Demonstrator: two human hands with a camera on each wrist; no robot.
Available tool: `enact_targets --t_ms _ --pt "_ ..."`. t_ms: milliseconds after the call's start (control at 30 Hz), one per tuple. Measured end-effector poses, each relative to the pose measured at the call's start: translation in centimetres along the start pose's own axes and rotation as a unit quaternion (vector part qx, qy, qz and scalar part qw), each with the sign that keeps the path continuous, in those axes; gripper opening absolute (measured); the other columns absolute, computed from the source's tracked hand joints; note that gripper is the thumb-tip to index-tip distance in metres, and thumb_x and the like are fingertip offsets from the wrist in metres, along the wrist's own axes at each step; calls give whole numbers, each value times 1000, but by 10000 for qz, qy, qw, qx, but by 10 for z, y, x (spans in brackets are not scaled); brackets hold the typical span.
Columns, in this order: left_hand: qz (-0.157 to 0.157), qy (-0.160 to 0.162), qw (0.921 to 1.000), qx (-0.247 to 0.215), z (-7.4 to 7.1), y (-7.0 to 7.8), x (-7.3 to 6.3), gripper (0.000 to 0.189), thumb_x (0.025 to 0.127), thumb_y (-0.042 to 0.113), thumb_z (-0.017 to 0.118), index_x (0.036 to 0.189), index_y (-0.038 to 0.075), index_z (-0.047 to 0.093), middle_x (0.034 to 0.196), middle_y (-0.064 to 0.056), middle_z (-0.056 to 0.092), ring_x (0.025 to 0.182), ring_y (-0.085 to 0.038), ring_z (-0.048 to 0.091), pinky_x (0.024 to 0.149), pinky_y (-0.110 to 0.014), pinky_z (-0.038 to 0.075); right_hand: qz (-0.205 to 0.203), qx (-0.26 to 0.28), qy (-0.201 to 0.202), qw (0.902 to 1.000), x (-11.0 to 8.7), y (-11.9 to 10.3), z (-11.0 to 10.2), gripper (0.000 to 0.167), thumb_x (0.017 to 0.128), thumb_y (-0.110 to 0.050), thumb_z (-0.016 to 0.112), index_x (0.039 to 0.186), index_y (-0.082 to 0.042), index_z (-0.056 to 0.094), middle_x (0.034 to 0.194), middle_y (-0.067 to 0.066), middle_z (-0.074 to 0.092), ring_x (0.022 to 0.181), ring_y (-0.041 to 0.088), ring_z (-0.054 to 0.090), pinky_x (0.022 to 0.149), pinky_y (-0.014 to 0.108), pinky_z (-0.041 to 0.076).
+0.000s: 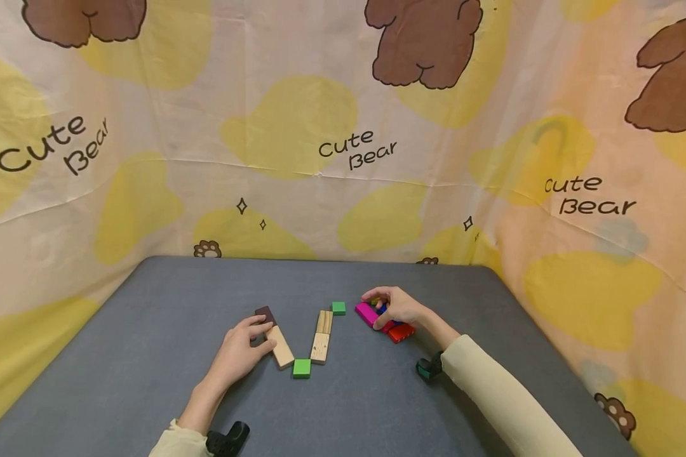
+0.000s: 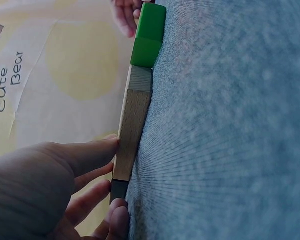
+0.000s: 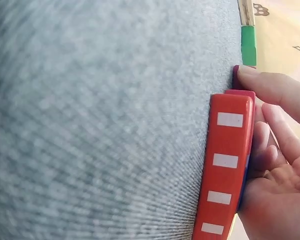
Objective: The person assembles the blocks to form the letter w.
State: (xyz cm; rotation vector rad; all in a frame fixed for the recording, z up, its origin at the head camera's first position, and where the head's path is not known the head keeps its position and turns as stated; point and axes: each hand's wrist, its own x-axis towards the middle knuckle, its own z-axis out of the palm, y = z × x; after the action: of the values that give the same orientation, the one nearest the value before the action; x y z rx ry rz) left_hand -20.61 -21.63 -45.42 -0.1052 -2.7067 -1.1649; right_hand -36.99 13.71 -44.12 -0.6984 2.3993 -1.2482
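My left hand rests at a slanted row of two wooden blocks. Its thumb touches the light wooden block, and its fingertips lie by the dark brown block at the far end. My right hand spans the magenta block, its thumb on the near end and its fingers curled toward the far end. Beside that hand sits a red block with white rectangles. Blue and yellow pieces are partly hidden under the right palm.
A green block joins the slanted row to a second row of light wooden blocks, forming a V. Another green block lies at that row's far end. All stand on a grey table before a printed cloth.
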Motion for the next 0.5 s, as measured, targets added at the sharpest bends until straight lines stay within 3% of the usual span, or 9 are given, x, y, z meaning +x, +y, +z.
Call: enact_targets --t_ms 333,500 --pt "20 -12 10000 -37 -1 1 -1 43 92 15 71 131 -1 62 143 -20 47 117 -42 55 94 -61 40 -267 114 61 9996 -10 -11 1 71 70 -5 88 134 -4 58 124 3 61 108 27 55 88 37 49" --pt "41 -11 10000 -73 -1 1 -1 43 92 15 71 131 -1 63 143 -20 47 116 -42 55 94 -61 40 -467 30 96 9989 -23 -26 11 72 72 -5 87 136 -2 55 129 11 58 110 27 56 89 40 50"
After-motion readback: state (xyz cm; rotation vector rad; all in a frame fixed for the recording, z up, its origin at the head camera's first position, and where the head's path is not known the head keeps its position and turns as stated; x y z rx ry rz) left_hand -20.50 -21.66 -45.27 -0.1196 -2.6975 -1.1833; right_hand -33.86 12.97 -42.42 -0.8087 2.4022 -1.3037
